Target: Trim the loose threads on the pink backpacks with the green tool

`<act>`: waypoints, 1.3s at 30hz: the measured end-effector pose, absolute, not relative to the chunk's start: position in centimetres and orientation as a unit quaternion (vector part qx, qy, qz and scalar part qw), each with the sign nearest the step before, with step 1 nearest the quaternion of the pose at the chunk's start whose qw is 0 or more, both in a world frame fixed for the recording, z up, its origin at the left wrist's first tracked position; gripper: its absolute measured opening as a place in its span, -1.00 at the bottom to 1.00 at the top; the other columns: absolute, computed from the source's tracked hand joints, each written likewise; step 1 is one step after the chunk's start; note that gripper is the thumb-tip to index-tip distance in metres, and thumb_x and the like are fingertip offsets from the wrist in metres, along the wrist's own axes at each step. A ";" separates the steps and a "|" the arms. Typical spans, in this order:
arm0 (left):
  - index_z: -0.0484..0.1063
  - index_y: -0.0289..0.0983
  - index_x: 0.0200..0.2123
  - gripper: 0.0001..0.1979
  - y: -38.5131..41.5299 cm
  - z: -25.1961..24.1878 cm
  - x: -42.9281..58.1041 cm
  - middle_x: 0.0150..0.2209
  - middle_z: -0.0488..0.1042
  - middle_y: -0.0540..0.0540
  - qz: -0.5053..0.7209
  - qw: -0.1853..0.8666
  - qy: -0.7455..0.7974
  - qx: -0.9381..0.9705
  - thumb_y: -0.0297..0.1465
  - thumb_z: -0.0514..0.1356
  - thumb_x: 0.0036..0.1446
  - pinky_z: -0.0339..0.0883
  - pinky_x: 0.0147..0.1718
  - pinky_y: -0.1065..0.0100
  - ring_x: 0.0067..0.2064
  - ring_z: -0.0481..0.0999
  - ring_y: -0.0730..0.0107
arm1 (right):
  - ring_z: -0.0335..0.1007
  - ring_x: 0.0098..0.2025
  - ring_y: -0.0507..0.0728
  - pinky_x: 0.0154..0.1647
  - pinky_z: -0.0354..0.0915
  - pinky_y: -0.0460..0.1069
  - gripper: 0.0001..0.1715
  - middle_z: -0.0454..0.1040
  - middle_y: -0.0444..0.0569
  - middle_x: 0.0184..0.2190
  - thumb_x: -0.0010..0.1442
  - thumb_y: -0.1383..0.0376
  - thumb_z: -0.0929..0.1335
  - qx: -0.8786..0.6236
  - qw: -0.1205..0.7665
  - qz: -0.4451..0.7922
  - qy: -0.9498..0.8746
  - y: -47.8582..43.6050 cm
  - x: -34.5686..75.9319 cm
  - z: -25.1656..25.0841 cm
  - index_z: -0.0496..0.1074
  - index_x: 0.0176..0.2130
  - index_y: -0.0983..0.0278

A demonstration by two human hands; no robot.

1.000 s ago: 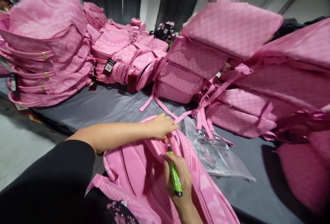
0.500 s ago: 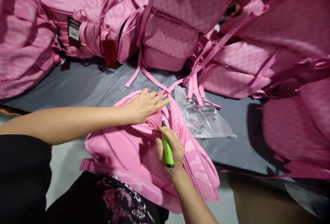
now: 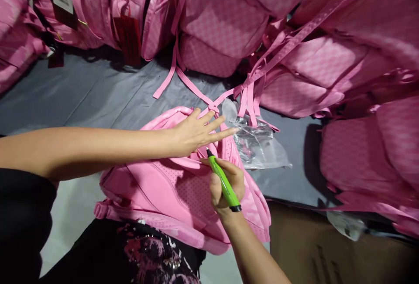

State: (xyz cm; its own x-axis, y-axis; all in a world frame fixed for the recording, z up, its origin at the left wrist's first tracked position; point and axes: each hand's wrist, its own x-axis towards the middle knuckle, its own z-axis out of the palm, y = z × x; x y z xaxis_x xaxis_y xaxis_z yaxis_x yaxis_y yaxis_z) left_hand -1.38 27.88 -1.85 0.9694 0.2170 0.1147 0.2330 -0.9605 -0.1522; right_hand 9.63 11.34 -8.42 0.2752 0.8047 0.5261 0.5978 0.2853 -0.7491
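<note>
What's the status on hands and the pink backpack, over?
Left hand open, flat on pink fabric backpack. Right hand shut on green marker pen, tip at backpack's top edge. Crumpled clear plastic bag and loose pink straps just beyond.

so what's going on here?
One person is working on a pink fabric backpack that lies strap-side up at the near edge of a grey table cover. The left hand presses flat, fingers spread, on the bag's top end. The right hand grips a green marker pen, tip pointed at the fabric just below the left fingers; contact is unclear. A clear plastic bag lies just beyond, and more pink backpacks are piled around.
</note>
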 end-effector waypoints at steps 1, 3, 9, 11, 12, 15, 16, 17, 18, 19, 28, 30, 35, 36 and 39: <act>-0.16 -0.20 0.45 -0.14 27.9 -1.9 -1.4 0.40 0.07 -0.33 -0.053 0.085 -0.124 -0.987 -0.44 0.21 0.18 0.18 0.15 -0.12 0.35 0.16 -0.18 | 0.62 -0.14 0.25 -0.12 0.52 0.17 -0.58 0.62 0.09 -0.15 0.27 0.29 0.32 -0.590 0.517 0.080 -0.616 11.4 10.0 -8.2 0.30 0.12 0.22; -0.12 -0.22 0.44 -0.09 27.9 -2.1 -1.4 0.42 0.01 -0.35 -0.060 0.088 -0.167 -0.980 -0.40 0.28 0.13 0.10 0.20 -0.20 0.38 0.07 -0.28 | 0.61 -0.15 0.23 -0.14 0.51 0.14 -0.61 0.62 0.07 -0.13 0.28 0.28 0.33 -0.583 0.476 0.058 -0.656 11.7 10.9 -7.5 0.35 0.10 0.20; -0.08 -0.27 0.44 -0.10 27.8 -1.7 -1.0 0.40 0.03 -0.47 0.002 0.096 -0.226 -0.969 -0.33 0.30 0.14 0.21 0.06 -0.12 0.17 0.34 -0.28 | 0.57 -0.13 0.22 -0.12 0.38 0.15 -0.66 0.62 0.04 -0.09 0.35 0.18 0.28 -0.565 0.379 0.120 -0.723 12.8 12.5 -4.0 0.42 0.06 0.21; -0.09 -0.29 0.44 -0.13 27.9 -1.1 -1.0 0.38 0.05 -0.49 0.020 0.104 -0.214 -0.971 -0.30 0.27 0.18 0.23 0.02 -0.07 0.10 0.40 -0.20 | 0.58 -0.17 0.19 -0.13 0.37 0.12 -0.69 0.63 0.01 -0.14 0.33 0.24 0.28 -0.598 0.362 0.140 -0.702 13.2 12.7 -3.0 0.41 0.04 0.21; -0.09 -0.29 0.44 -0.14 27.9 -0.8 -1.0 0.37 0.07 -0.49 0.028 0.106 -0.211 -0.971 -0.29 0.25 0.19 0.24 0.00 -0.04 0.10 0.40 -0.19 | 0.58 -0.20 0.19 -0.15 0.37 0.11 -0.71 0.63 -0.01 -0.18 0.30 0.26 0.29 -0.612 0.352 0.150 -0.692 13.5 12.8 -2.6 0.41 0.01 0.22; -0.11 -0.27 0.44 -0.21 28.2 0.2 -1.1 0.37 0.09 -0.47 0.051 0.111 -0.205 -0.971 -0.29 0.18 0.25 0.23 -0.02 0.03 0.11 0.39 -0.15 | 0.55 -0.32 0.15 -0.16 0.34 0.10 -0.81 0.62 -0.06 -0.30 0.25 0.28 0.34 -0.618 0.298 0.193 -0.701 14.7 13.1 -1.3 0.46 -0.12 0.23; -0.12 -0.25 0.45 -0.23 28.2 0.4 -1.1 0.37 0.09 -0.45 0.061 0.112 -0.203 -0.971 -0.31 0.15 0.26 0.23 -0.03 0.05 0.12 0.39 -0.13 | 0.54 -0.35 0.13 -0.15 0.33 0.09 -0.84 0.63 -0.08 -0.31 0.25 0.28 0.35 -0.612 0.273 0.216 -0.710 15.1 13.3 -0.9 0.49 -0.15 0.23; -0.13 -0.24 0.45 -0.23 28.3 0.6 -1.2 0.37 0.09 -0.44 0.069 0.112 -0.202 -0.971 -0.33 0.14 0.27 0.23 -0.04 0.07 0.11 0.39 -0.11 | 0.53 -0.37 0.11 -0.14 0.33 0.08 -0.84 0.63 -0.10 -0.31 0.25 0.30 0.35 -0.605 0.250 0.240 -0.717 15.5 13.5 -0.5 0.51 -0.16 0.22; -0.13 -0.24 0.45 -0.23 28.4 0.7 -1.2 0.37 0.09 -0.42 0.076 0.110 -0.199 -0.971 -0.35 0.13 0.27 0.22 -0.04 0.08 0.11 0.39 -0.10 | 0.53 -0.36 0.10 -0.14 0.34 0.07 -0.82 0.64 -0.11 -0.30 0.26 0.31 0.35 -0.599 0.232 0.261 -0.721 15.8 13.7 -0.2 0.53 -0.14 0.21; -0.14 -0.24 0.45 -0.23 28.5 0.8 -1.3 0.37 0.10 -0.41 0.080 0.107 -0.198 -0.971 -0.35 0.13 0.26 0.22 -0.04 0.09 0.10 0.39 -0.08 | 0.54 -0.33 0.09 -0.15 0.34 0.05 -0.80 0.65 -0.10 -0.27 0.25 0.33 0.36 -0.593 0.220 0.275 -0.725 16.0 13.9 0.1 0.55 -0.13 0.21; -0.13 -0.24 0.44 -0.19 29.1 0.3 -1.4 0.39 0.05 -0.38 0.079 0.098 -0.193 -0.973 -0.36 0.16 0.20 0.21 -0.05 0.08 0.12 0.36 -0.08 | 0.58 -0.20 0.17 -0.12 0.33 0.10 -0.77 0.66 -0.01 -0.18 0.28 0.34 0.35 -0.566 0.215 0.231 -0.762 16.0 14.2 -0.1 0.55 -0.08 0.26; -0.12 -0.24 0.43 -0.19 29.4 0.1 -1.2 0.38 0.08 -0.37 0.074 0.090 -0.190 -0.975 -0.34 0.16 0.20 0.21 -0.06 0.09 0.10 0.37 -0.08 | 0.57 -0.19 0.17 -0.09 0.32 0.11 -0.78 0.65 0.00 -0.18 0.29 0.34 0.35 -0.560 0.226 0.227 -0.764 16.3 14.1 -0.4 0.54 -0.08 0.27; -0.13 -0.22 0.43 -0.17 29.7 -0.2 -1.3 0.40 0.05 -0.33 0.070 0.075 -0.194 -0.976 -0.30 0.18 0.18 0.18 -0.02 0.10 0.15 0.33 -0.07 | 0.57 -0.24 0.18 -0.10 0.32 0.11 -0.81 0.65 -0.01 -0.23 0.31 0.32 0.34 -0.556 0.209 0.225 -0.773 16.9 13.7 -0.2 0.54 -0.11 0.26; -0.12 -0.22 0.43 -0.17 29.7 -0.3 -1.3 0.40 0.05 -0.32 0.067 0.075 -0.193 -0.976 -0.31 0.18 0.18 0.18 -0.02 0.11 0.15 0.33 -0.06 | 0.57 -0.26 0.17 -0.11 0.32 0.10 -0.82 0.65 -0.02 -0.25 0.32 0.32 0.34 -0.554 0.201 0.227 -0.775 17.0 13.7 0.1 0.54 -0.13 0.26; -0.09 -0.25 0.42 -0.19 29.6 -0.4 -1.5 0.38 0.08 -0.34 0.050 0.080 -0.187 -0.978 -0.31 0.17 0.17 0.19 -0.04 0.10 0.14 0.34 -0.06 | 0.58 -0.27 0.17 -0.13 0.32 0.08 -0.84 0.65 0.00 -0.26 0.32 0.35 0.34 -0.546 0.190 0.230 -0.783 17.3 13.4 0.6 0.55 -0.18 0.26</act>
State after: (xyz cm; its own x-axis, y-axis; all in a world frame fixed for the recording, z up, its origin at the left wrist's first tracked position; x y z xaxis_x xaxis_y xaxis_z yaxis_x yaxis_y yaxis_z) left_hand -1.49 29.64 -0.40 0.9248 0.3743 -0.0682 0.3582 -0.9170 -0.1753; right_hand 13.39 17.29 0.62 -0.3325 0.9420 0.0459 0.7669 0.2984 -0.5681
